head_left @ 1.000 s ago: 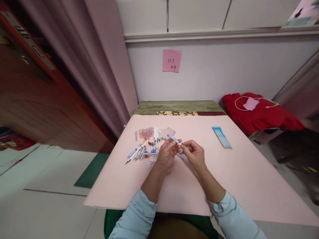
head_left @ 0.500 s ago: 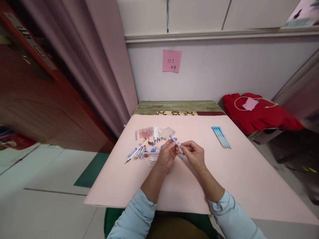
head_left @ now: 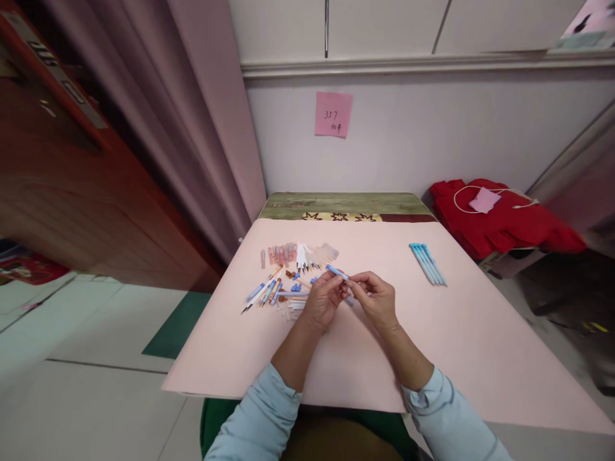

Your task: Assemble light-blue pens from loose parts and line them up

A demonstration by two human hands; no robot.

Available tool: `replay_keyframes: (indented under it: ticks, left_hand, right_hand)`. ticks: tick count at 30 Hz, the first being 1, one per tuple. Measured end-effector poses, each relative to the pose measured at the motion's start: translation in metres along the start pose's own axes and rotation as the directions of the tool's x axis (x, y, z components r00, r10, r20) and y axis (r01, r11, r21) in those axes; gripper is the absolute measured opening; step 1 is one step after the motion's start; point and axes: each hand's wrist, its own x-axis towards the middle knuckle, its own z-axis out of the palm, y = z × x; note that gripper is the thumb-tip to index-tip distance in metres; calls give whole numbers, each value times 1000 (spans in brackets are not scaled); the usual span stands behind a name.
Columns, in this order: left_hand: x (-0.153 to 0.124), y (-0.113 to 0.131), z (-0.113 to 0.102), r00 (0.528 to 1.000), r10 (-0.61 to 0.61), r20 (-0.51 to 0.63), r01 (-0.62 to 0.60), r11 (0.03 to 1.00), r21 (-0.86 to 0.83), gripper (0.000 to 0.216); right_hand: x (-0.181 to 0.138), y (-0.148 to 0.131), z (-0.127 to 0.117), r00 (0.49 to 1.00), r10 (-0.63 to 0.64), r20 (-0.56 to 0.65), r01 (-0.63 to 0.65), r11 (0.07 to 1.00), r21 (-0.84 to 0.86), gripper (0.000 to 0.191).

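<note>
Our left hand and right hand pinch a blue pen barrel; a far pink sticky note reads "357".

Pale pink sheeting covers most of a table, its green far end bare; spread across the left lie translucent pink pieces, white dark-tipped sticks and small blue parts, with light-blue pens side by side at right.

Slender blue pen part, aslant, upper-left end free, lower end between the fingers.
</note>
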Motion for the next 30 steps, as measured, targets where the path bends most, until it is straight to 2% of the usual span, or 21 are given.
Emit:
replay_keyframes:
  ticks: [6,10,16,19,22,26,28,30]
  left_hand:
    - [0,-2,-1,999,-40,11,41,999,-10,18]
    - [-1,1,-2,998,-59,15,60,993,-105,14]
    - [0,27,-5,995,-73,-67,43,928,-370,5]
    - [-4,41,-15,992,-38,-122,-11,926,-378,13]
    - [-12,50,-30,995,7,-98,-39,944,-328,10]
    - [-25,59,-47,999,46,-2,-45,969,-243,9]
    - [-29,62,-52,997,69,27,-61,969,-240,10]
    - [-30,63,-55,996,86,27,-77,965,-250,11]
  right_hand:
    - [2,5,0,997,48,-60,-47,999,6,21]
    - [2,7,-3,997,39,-62,-40,999,-20,25]
    - [2,15,-8,994,-7,-113,-7,993,-122,29]
    - [2,18,-9,993,2,-115,-18,990,-137,31]
    - [-1,18,-9,994,11,-106,-28,988,-153,31]
    - [-14,10,-6,993,116,-14,-116,977,-181,29]
    - [-25,2,-3,983,169,72,-145,954,-264,24]
    - [-36,-5,0,974,171,148,-103,919,-380,18]
